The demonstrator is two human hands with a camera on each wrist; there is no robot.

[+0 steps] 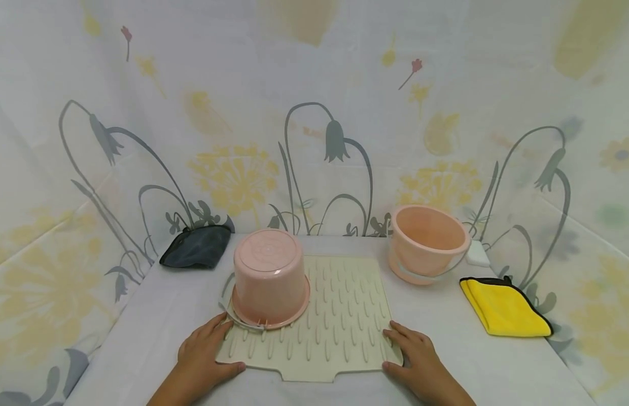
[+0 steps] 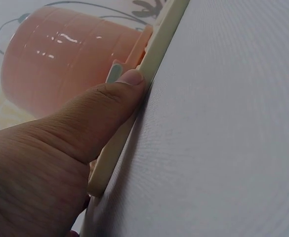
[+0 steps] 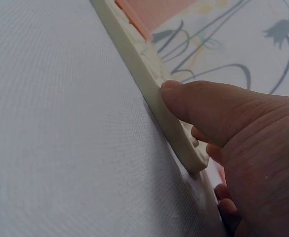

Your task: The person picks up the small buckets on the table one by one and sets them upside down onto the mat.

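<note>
A cream draining mat with raised ridges lies flat on the table. At its front left corner my left hand holds it, thumb at the front edge and fingers along the side. My right hand grips the front right corner the same way; in the right wrist view its thumb presses the mat's edge. A pink bucket stands upside down on the mat's left part, its pale handle lying round its rim near my left fingers. In the left wrist view, this bucket rises beyond my thumb.
A second pink bucket stands upright past the mat's right back corner, with a small white object partly behind it. A folded yellow cloth with black edging lies at right. A dark folded cloth is at the back left.
</note>
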